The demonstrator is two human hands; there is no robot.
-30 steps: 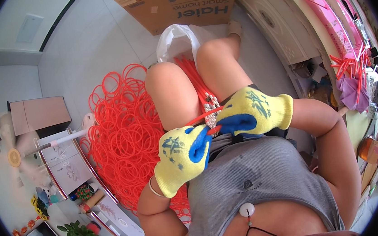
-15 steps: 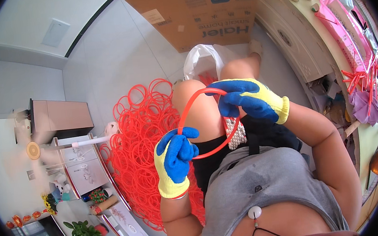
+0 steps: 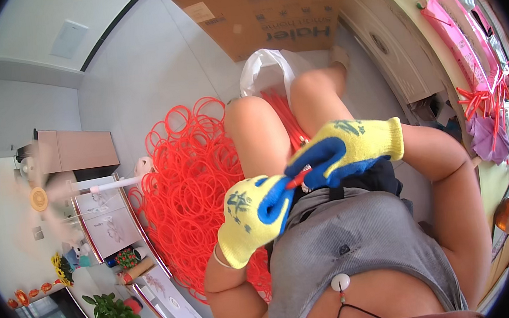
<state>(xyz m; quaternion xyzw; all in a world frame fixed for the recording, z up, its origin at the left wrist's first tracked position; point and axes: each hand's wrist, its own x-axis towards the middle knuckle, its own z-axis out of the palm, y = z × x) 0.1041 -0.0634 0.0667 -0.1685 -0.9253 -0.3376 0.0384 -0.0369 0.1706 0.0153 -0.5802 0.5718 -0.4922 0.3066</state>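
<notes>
Nearest, a grey top [image 3: 361,253] with a white button on a dark cord. Just beyond, left hand [image 3: 254,217] in a yellow glove with blue palm, fingers curled shut around the end of a thin red tube [image 3: 298,179]. Right hand [image 3: 342,150], gloved the same, closed over the other end, fingertips almost touching the left glove; only a short piece of the tube visible between the two hands, above the lap. Farther out, bare knees, and between them a bundle of straight red tubes [image 3: 284,116] reaching into a white plastic bag [image 3: 264,72] on the floor. To the left, a broad heap of red rings [image 3: 186,184] spread over the grey floor. On the far side, a big cardboard box [image 3: 265,11]. At right, a pale cabinet [image 3: 397,53], with pink trays [image 3: 460,35] and more red tubes on top.
</notes>
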